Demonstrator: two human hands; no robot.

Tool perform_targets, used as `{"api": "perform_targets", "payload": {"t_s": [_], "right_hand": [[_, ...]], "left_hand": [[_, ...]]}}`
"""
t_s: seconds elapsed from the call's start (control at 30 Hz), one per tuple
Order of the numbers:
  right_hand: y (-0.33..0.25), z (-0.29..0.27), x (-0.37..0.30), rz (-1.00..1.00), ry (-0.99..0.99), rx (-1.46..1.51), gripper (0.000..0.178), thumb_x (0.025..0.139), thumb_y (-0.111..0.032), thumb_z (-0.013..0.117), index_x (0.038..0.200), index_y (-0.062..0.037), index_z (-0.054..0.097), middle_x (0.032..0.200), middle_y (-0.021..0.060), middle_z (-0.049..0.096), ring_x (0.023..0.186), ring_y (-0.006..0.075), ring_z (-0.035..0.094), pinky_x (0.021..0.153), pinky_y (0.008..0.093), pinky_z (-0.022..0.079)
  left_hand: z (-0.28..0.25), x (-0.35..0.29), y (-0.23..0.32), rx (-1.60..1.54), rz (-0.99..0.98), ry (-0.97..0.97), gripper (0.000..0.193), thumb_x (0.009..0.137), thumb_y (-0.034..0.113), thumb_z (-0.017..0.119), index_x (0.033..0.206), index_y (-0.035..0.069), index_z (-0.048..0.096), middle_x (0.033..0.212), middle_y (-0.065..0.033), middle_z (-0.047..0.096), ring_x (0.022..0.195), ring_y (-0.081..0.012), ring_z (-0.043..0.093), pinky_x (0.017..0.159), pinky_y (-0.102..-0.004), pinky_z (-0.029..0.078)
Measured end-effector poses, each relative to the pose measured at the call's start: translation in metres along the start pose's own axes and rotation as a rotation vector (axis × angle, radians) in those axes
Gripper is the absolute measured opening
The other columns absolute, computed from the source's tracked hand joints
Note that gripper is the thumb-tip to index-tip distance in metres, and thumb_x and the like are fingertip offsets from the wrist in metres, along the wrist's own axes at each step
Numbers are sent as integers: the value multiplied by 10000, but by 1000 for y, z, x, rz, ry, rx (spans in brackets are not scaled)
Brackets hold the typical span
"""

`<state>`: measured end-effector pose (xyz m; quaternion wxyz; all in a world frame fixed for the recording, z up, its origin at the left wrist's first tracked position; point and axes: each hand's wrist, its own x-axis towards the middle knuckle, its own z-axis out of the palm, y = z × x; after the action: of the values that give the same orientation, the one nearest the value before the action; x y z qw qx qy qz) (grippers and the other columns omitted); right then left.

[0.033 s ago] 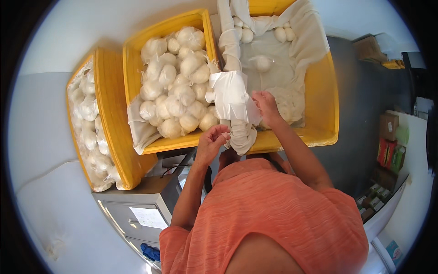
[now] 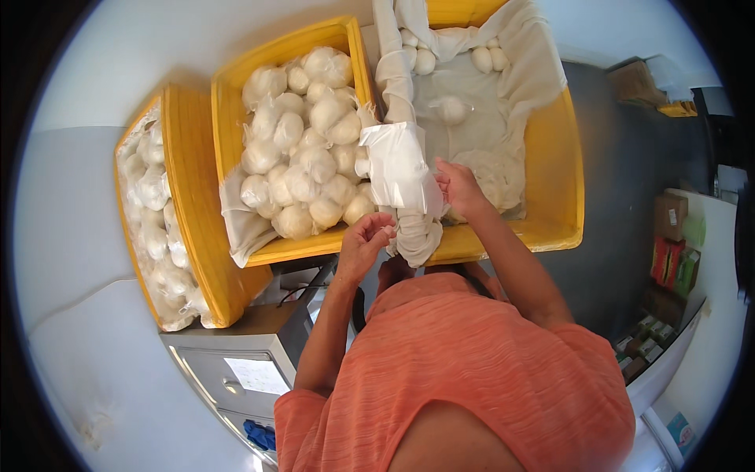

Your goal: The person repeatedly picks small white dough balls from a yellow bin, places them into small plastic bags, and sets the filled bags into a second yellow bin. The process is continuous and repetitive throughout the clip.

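Observation:
A stack of thin white plastic bags (image 2: 395, 167) lies over a rolled cream cloth (image 2: 414, 236) between two yellow tubs. My right hand (image 2: 462, 189) is at the right edge of the stack, thumb and fingers pinched on a bag's edge. Just below the stack's left side is my left hand (image 2: 363, 248), its fingers curled together; whatever they hold, if anything, is too small to make out. Smooth white balls (image 2: 311, 165) in clear bags fill the left tub (image 2: 219, 102). In the cloth-lined right tub (image 2: 562, 181), one bagged ball (image 2: 452, 110) lies on the cloth.
Several bare white balls (image 2: 489, 59) sit at the far end of the right tub. At far left stands another yellow tub (image 2: 189, 212) of bagged balls. A metal cabinet (image 2: 236, 358) is at lower left. Boxes (image 2: 668, 216) stand at the right.

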<state>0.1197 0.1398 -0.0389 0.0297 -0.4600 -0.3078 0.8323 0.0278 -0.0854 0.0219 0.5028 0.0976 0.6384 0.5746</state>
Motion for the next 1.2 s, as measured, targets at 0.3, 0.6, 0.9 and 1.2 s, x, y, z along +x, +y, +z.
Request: {"api": "perform_targets", "payload": {"t_s": [0.3,0.6,0.9,1.2], "right_hand": [[15,-37,-6,222,-385,207,232,859,-299,576,917,-75,581,786,29,604,573,98,478,506,248,390],[24,-17,-11,190,-181,363,188,855,-242,591,915,-65,577,835,64,603,597,101,527,535,268,443],[19,1,-4,-368,-10,-299,203,766,-157,712,829,-44,555,678,-4,558,547,80,500,498,238,408],[9,-33,9,180,-287,256,271,856,-321,580,919,-58,562,890,58,605,693,175,563,624,291,462]], "left_hand": [[1,34,19,127,88,28,248,861,130,600,1080,15,576,982,-56,639,839,-125,615,705,-248,475],[13,55,14,189,65,8,241,863,131,593,1070,9,578,964,-50,637,832,-125,616,699,-249,477],[11,63,1,201,0,20,252,857,147,605,1065,7,579,952,-50,638,806,-124,614,694,-247,480],[10,63,2,188,43,27,249,858,143,604,1064,4,578,941,-48,641,802,-120,613,686,-244,478]]}}
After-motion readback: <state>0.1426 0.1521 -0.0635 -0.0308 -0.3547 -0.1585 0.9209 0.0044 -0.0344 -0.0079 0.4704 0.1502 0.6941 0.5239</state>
